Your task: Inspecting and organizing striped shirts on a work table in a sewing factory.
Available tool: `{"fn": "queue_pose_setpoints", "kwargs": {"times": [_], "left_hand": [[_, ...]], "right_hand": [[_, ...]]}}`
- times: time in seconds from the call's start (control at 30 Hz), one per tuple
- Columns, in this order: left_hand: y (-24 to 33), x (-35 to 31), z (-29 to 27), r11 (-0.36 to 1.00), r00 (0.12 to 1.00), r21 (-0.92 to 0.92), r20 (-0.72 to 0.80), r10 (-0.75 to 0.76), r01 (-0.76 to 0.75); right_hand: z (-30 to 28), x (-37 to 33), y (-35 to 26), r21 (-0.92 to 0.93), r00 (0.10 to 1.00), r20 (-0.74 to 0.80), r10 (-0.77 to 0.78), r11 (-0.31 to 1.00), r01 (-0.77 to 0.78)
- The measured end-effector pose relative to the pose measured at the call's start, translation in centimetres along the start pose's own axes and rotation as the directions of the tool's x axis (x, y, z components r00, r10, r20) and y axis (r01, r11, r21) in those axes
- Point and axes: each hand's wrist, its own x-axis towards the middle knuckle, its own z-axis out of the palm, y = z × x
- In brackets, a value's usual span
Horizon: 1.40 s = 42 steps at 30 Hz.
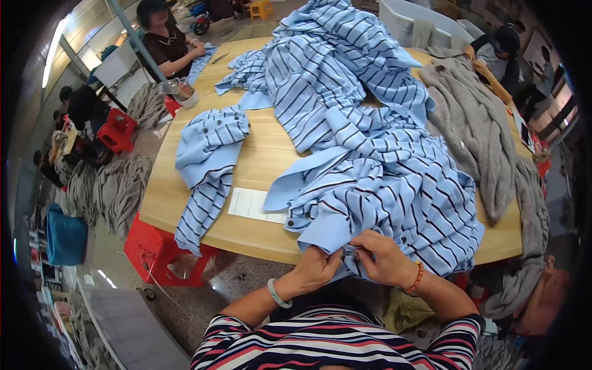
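A blue garment with dark stripes (394,197) lies bunched at the near edge of the table, with dark buttons along its plain blue front band. My left hand (316,269) is closed on the edge of its plain blue band. Just to the right, my right hand (383,258) pinches the same garment's edge between thumb and fingers. The two hands are close together, a small gap apart. Exactly what lies between the right fingertips is too small to make out beyond the cloth. Left of them, a white card strip (248,204) lies flat, partly under the garment.
A smaller folded striped piece (213,148) hangs over the table's (259,237) left edge. More striped garments (333,55) are heaped at the back. Grey knitwear (472,129) covers the right side. A red stool (157,253) stands at lower left. Two co-workers sit across the table.
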Motion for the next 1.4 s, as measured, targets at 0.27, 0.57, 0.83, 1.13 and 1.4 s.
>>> {"fn": "queue_pose_setpoints", "kwargs": {"times": [0.27,0.57,0.83,1.13,1.4], "left_hand": [[-0.2,0.4,0.2,1.0,0.997,-0.004,-0.07,0.025,-0.025],[-2.6,-0.6,0.1,0.994,0.998,0.098,0.05,-0.045,0.04],[-1.6,-0.8,-1.2,0.907,0.96,-0.316,0.097,-0.261,0.279],[0.1,0.6,-1.4,0.869,0.994,-0.483,0.069,-0.087,0.109],[1.6,0.6,-1.3,0.843,0.975,-0.492,0.148,-0.165,0.217]], "right_hand": [[-0.2,0.4,1.1,0.044,0.999,0.028,0.034,0.998,-0.035],[0.1,-0.1,1.7,0.02,0.999,0.033,0.0,1.0,-0.001],[-0.8,0.0,1.7,0.203,0.98,0.194,0.04,0.976,-0.08],[-1.5,-0.6,1.0,0.597,0.925,0.272,0.264,0.708,-0.377],[-2.6,-0.1,-0.3,0.51,0.895,0.323,0.308,0.74,-0.439]]}}
